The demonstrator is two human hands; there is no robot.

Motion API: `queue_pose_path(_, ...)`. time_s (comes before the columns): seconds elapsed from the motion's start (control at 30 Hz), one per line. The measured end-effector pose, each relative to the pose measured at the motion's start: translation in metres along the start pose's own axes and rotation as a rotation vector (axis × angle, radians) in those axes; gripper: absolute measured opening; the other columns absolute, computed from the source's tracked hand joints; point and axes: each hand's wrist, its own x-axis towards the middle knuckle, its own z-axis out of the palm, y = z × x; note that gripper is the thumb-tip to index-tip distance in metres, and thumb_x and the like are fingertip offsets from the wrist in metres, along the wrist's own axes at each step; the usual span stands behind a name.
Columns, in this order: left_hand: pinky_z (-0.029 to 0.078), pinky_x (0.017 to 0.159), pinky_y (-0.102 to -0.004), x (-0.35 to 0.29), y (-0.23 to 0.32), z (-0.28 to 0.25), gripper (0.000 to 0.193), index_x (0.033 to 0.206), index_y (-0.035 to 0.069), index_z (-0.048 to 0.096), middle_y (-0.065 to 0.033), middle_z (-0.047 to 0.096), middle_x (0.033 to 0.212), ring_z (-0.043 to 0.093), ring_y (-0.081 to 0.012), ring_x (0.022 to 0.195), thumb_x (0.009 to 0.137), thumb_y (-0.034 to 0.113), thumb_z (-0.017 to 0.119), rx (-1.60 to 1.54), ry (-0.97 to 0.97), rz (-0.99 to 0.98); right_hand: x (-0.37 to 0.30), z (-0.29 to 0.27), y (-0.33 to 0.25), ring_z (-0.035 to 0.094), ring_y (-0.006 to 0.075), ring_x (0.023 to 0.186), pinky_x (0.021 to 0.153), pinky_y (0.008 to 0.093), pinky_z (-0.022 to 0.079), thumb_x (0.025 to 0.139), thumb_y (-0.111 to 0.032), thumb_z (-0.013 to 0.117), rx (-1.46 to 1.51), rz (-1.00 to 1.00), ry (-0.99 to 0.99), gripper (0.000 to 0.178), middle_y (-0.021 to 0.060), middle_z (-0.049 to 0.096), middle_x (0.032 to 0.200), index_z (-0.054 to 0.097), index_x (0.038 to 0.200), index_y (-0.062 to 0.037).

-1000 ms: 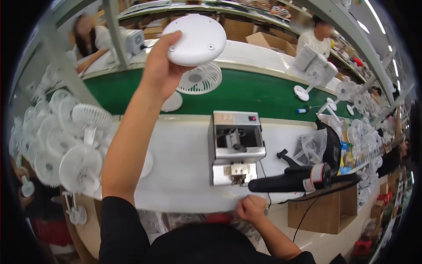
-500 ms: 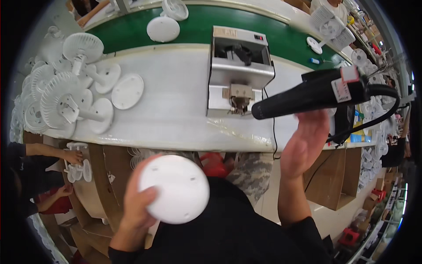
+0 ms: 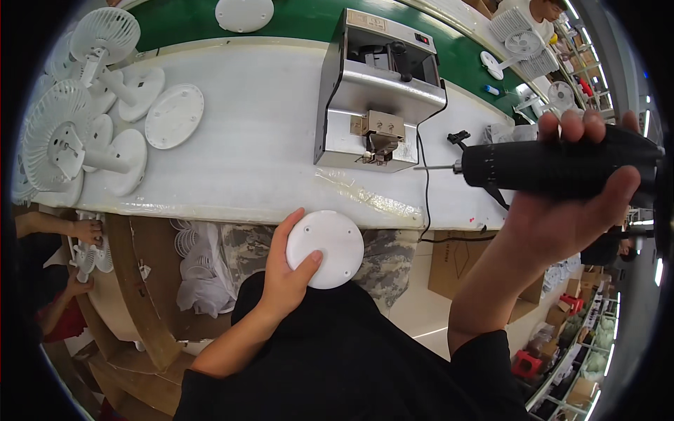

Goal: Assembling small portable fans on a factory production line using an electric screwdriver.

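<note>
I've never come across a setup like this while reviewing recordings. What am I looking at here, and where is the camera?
There is no robot: these are a person's bare hands, seen from a wide fisheye camera worn on the head and looking down, so straight edges bend. The left hand holds a round white disc with small holes, thumb on top. The right hand grips a black tool, probably a powered screwdriver, with its thin metal bit pointing left. On the white table stand a silver metal machine and, at the left, white fans beside a flat white plate. The hands at the far left belong to someone else.
</note>
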Motion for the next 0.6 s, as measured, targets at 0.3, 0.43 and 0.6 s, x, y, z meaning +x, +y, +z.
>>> queue_pose_path(0.3,0.040,0.102,-0.0377,0.004,0.008,-0.005,0.063,0.139,0.003,0.038,-0.0188,0.045,0.135,0.048,-0.0296,0.119,0.082,0.007,0.062,0.008,-0.051,-0.053,-0.002,0.008,0.026,0.057,0.0170,0.067,0.073,0.0419,0.050,0.091,-0.036,0.055,0.007,0.024,0.024,0.048,0.0052,0.057,0.087,0.046,0.130,-0.0104)
queue_pose_path(0.43,0.041,0.100,-0.0379,0.000,0.012,-0.004,0.062,0.138,0.003,0.039,-0.0182,0.047,0.133,0.050,-0.0290,0.116,0.081,0.006,0.063,0.000,-0.061,-0.054,-0.001,0.008,0.022,0.054,0.0152,0.063,0.068,0.0379,0.049,0.090,-0.038,0.049,0.014,0.028,-0.163,0.045,0.0033,0.056,0.079,0.051,0.125,-0.0086)
queue_pose_path(0.6,0.042,0.099,-0.0378,0.000,0.018,-0.005,0.063,0.139,0.003,0.039,-0.0179,0.047,0.133,0.050,-0.0290,0.116,0.081,0.007,0.063,0.009,-0.064,-0.086,-0.002,0.016,0.030,0.052,0.0140,0.058,0.062,0.0347,0.046,0.089,-0.038,0.047,-0.030,0.035,-0.097,0.043,0.0021,0.055,0.074,0.054,0.120,-0.0089)
